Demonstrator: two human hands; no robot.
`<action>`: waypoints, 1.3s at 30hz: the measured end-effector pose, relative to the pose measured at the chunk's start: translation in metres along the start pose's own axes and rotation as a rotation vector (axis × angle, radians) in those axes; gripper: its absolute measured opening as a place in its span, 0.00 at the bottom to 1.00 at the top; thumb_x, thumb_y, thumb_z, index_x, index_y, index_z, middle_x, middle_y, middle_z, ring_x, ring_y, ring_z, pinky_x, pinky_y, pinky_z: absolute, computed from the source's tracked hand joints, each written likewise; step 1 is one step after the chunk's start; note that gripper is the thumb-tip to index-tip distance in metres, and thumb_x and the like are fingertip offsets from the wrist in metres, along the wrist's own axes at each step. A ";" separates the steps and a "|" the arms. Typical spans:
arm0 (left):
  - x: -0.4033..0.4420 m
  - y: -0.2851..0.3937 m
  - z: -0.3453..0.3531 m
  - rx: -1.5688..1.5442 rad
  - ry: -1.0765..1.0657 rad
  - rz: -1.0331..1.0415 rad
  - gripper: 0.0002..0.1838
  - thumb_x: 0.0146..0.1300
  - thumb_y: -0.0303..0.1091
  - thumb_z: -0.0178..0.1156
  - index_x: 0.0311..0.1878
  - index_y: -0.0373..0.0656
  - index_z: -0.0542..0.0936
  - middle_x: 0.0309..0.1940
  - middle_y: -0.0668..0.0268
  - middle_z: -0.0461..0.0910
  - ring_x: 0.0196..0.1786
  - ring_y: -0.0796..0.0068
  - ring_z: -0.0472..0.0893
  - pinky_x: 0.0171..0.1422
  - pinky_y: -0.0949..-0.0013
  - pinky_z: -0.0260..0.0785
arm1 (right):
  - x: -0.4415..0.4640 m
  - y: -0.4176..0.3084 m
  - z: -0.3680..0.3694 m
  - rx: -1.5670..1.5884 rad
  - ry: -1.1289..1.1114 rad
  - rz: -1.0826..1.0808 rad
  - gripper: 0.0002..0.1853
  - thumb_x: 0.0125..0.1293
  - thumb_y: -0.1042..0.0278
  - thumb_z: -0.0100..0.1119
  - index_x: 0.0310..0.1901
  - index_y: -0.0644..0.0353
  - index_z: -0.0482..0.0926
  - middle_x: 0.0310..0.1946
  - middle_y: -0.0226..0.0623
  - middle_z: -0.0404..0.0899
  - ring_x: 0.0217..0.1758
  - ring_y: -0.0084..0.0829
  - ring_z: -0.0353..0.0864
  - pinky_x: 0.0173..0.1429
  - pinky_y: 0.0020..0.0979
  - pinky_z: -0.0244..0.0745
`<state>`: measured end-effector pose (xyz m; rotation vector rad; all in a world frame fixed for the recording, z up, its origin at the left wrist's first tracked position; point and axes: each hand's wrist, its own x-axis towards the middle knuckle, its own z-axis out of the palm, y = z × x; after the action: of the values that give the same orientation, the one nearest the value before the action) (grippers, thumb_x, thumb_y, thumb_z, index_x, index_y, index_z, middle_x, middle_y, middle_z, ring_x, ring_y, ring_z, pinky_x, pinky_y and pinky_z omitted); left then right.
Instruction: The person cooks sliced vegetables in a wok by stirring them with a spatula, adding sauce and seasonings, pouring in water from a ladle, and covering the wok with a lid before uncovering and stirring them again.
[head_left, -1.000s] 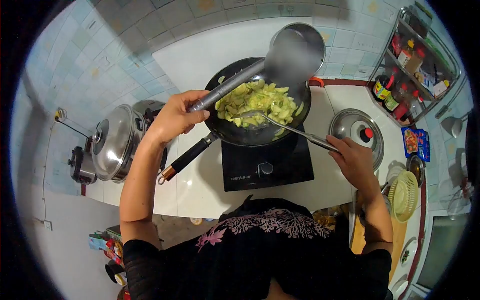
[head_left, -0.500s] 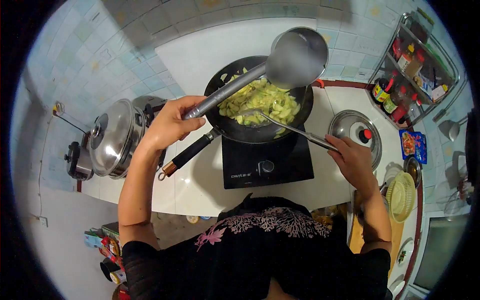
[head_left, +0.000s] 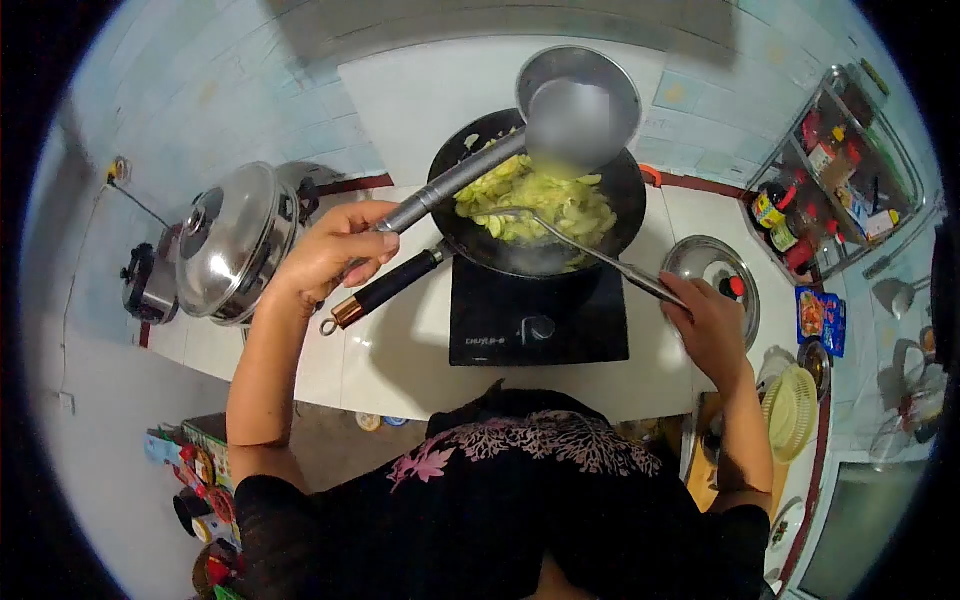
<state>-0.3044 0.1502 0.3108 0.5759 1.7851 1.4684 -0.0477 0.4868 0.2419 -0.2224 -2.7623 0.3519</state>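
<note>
My left hand (head_left: 335, 250) is closed around the grey handle of a metal water dipper (head_left: 455, 182). The dipper's round bowl hangs over the far side of a black wok (head_left: 628, 195), and its inside is blurred. In the wok lie pale green vegetable slices (head_left: 545, 205), with steam rising from them. My right hand (head_left: 708, 318) grips a metal spatula (head_left: 590, 252) by its handle end, while the blade rests among the slices. The wok stands on a black induction cooker (head_left: 500, 310), its long handle (head_left: 395, 285) pointing toward my left forearm without being held.
At the left stand a large lidded steel pot (head_left: 232, 245) and a smaller cooker (head_left: 150, 285). A glass lid (head_left: 685, 262) lies right of the wok. Further right are a rack of sauce bottles (head_left: 825, 190), a blue seasoning packet (head_left: 820, 320) and a yellow basket (head_left: 790, 412).
The dipper bowl sits slightly further left and appears more tipped over the wok. More steam rises from the slices. Both hands keep their holds, and the whole view has shifted slightly.
</note>
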 end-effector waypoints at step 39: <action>-0.015 -0.308 -0.035 -0.566 0.650 -0.048 0.07 0.56 0.27 0.60 0.38 0.41 0.74 0.21 0.68 0.74 0.13 0.80 0.68 0.15 0.76 0.56 | 0.103 0.007 0.012 -0.175 0.063 -0.097 0.20 0.56 0.71 0.61 0.53 0.47 0.78 0.30 0.39 0.77 0.33 0.43 0.79 0.35 0.40 0.73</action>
<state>-0.2882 0.0421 0.0207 -0.2647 1.6757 2.1698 -0.1464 0.5112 0.2621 -0.1391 -2.7298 0.0770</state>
